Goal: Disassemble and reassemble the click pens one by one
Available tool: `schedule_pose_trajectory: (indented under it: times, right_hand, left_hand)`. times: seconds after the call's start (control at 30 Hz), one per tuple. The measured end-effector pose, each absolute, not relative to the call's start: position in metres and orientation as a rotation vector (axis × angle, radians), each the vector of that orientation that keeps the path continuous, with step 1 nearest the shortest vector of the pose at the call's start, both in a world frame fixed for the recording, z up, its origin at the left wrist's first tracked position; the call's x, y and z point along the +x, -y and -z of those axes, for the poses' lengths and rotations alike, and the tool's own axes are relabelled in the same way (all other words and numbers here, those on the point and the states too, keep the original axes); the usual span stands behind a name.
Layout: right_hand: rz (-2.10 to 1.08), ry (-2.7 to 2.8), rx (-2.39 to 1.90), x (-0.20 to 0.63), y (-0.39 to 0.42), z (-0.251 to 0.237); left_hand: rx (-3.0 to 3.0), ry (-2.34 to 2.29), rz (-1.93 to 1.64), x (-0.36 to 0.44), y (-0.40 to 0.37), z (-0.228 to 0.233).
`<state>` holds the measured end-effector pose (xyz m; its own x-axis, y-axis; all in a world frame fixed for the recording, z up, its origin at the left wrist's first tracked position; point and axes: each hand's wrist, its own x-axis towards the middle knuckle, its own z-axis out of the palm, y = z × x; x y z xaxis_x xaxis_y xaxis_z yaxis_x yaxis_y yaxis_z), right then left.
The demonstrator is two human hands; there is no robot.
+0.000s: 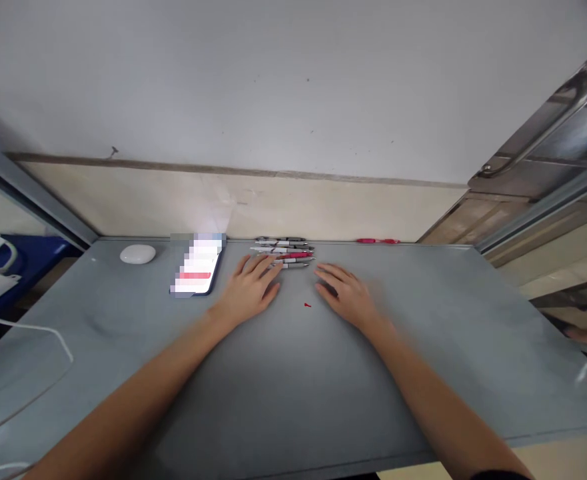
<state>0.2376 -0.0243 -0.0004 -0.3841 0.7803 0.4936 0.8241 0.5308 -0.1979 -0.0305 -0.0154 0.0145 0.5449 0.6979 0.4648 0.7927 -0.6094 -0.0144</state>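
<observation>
Both hands reach toward the back edge of the grey table [293,387], palms down, forearms coming in from the front corners and slanting inward. Left hand [248,292] has its fingers loosely spread and slightly bent, thumb held out to the right, with the fingertips over the left ends of the nearer pens in a cluster of pens [293,251]; whether they press on them I cannot tell. Right hand [346,293] is open too, its fingers closer together and pointing left, thumb apart below them, fingertips just beside the pens' right ends with a narrow gap between.

Along the back edge, left of the left hand, lies a phone [203,267] with a lit, partly blurred screen, and farther toward the back left corner a white rounded object [138,254]. One red pen [378,241] lies by itself at the back edge, right of the cluster. Between the hands, nearer the front edge than the pens, sits a tiny red piece [307,305]. A white cable [48,329] loops over the left edge, well apart from the hands.

The clustered pens lie side by side near the middle of the back edge, long axes roughly parallel to it. Their nearer members point their tapered tips right; the left fingers hide some of their left ends.
</observation>
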Motion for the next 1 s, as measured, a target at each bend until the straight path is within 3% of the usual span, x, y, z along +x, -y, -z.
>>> schedule_pose_trajectory:
  times: [0.33,0.57,1.0]
  right_hand:
    - [0.113,2.329,-1.310,0.237,0.033,0.000]
    - [0.082,2.293,-1.304,0.237,0.031,0.000]
    - [0.045,2.257,-1.285,0.237,0.032,0.000]
  left_hand:
    - [-2.619,1.234,0.653,-0.032,0.044,0.000]
    - [-2.562,1.213,0.619,-0.021,0.031,-0.017]
    - [-2.573,1.413,0.249,0.002,0.001,-0.036]
